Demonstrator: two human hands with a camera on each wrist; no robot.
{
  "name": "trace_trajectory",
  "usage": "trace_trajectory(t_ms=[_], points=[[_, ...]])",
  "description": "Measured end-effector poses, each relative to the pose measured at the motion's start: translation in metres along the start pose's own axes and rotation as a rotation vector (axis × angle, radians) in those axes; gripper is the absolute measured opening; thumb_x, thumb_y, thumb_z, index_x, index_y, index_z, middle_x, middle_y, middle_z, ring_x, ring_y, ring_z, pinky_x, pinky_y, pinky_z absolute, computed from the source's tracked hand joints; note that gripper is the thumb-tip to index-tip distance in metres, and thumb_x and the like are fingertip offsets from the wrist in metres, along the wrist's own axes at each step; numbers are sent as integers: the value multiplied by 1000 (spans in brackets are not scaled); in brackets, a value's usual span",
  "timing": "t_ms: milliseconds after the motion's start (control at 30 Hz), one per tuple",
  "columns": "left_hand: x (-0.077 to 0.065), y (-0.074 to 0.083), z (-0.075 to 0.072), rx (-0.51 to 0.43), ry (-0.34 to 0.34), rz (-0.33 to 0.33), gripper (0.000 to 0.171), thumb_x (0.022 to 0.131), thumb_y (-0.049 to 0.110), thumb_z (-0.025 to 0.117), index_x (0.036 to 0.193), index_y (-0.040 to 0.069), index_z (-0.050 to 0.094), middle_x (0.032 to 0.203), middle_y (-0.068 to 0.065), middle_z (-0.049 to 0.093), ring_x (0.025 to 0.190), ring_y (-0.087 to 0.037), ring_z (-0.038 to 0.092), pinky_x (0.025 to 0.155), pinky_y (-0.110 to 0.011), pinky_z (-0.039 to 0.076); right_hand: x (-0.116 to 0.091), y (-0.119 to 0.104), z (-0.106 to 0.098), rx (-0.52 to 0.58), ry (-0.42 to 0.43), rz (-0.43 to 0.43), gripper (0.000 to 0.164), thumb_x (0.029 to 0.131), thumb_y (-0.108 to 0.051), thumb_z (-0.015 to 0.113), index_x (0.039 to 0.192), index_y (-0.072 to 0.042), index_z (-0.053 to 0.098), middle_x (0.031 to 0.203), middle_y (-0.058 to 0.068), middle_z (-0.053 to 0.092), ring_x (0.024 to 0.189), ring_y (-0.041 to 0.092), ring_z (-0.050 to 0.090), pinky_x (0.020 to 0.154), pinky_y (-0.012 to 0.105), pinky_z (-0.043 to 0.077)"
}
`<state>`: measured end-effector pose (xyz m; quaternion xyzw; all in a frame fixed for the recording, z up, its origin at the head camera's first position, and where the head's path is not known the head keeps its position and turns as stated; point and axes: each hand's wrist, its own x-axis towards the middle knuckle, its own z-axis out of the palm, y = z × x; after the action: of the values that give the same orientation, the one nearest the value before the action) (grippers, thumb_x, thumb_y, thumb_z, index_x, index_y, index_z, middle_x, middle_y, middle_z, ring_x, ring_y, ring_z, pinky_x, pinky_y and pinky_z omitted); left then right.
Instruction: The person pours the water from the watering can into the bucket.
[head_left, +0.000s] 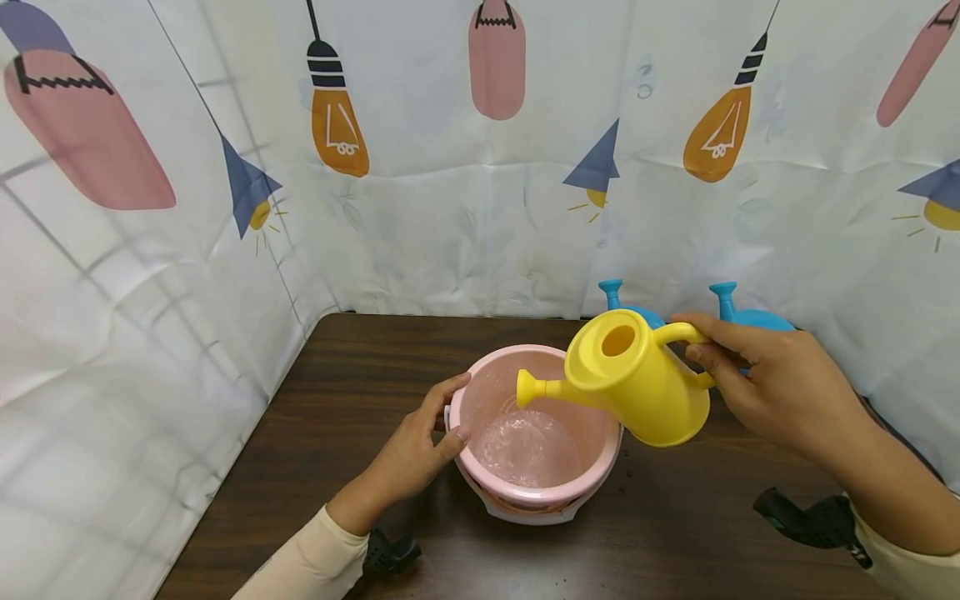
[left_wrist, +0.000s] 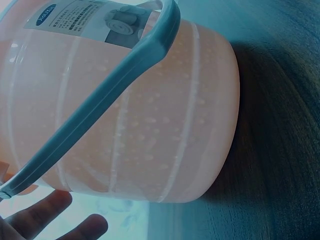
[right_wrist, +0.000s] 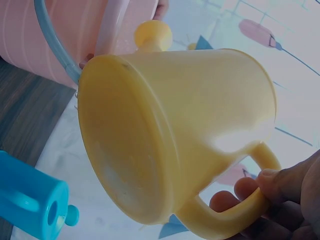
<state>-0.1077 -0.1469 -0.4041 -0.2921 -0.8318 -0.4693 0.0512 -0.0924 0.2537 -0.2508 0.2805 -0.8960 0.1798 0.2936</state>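
Observation:
A yellow watering can (head_left: 660, 400) hangs tilted over a pink bucket (head_left: 525, 498), its spout pointing left above the bucket's mouth. My right hand (head_left: 780, 392) grips the can's handle; the fingers curl round it in the right wrist view. Thin streams fall from the spout's rose, and rippling water (head_left: 528, 446) lies in the bucket's bottom. My left hand (head_left: 420, 454) holds the bucket's left rim, thumb on the near side and fingers at the outer wall. In the left wrist view, droplets dot the bucket's side (left_wrist: 150, 115) and its handle (left_wrist: 100, 102) hangs down across it.
Two blue watering cans (head_left: 761, 319) stand at the table's back edge, partly hidden behind the yellow one and my right hand. Small drops lie on the dark wooden table (head_left: 360, 400) right of the bucket. A patterned white curtain (head_left: 465, 233) borders the back and left.

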Motion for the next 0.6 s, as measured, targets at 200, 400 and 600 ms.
trace_trajectory(t_ms=[200,400,600], points=[[0,0,0,-2,0,-1,65,102,46,54,159,23,32,128,-6,61,101,-20,67,85,-41,55,0,0,0,-1,4,0,49,79,5,82,125,-8,74,92,-2,76,65,9,60,54,16,41],[0,-1,0,2,-2,-6,64,103,46,54,159,24,32,130,-6,60,102,-20,67,85,-41,55,0,0,1,1,12,-6,48,79,5,82,125,-9,74,92,-2,76,66,9,61,55,15,42],[0,-1,0,2,-1,-5,64,103,48,53,159,25,31,131,-6,60,102,-20,67,85,-41,54,0,0,1,0,12,-5,48,79,4,82,125,-9,74,93,-1,76,67,13,64,53,16,40]])
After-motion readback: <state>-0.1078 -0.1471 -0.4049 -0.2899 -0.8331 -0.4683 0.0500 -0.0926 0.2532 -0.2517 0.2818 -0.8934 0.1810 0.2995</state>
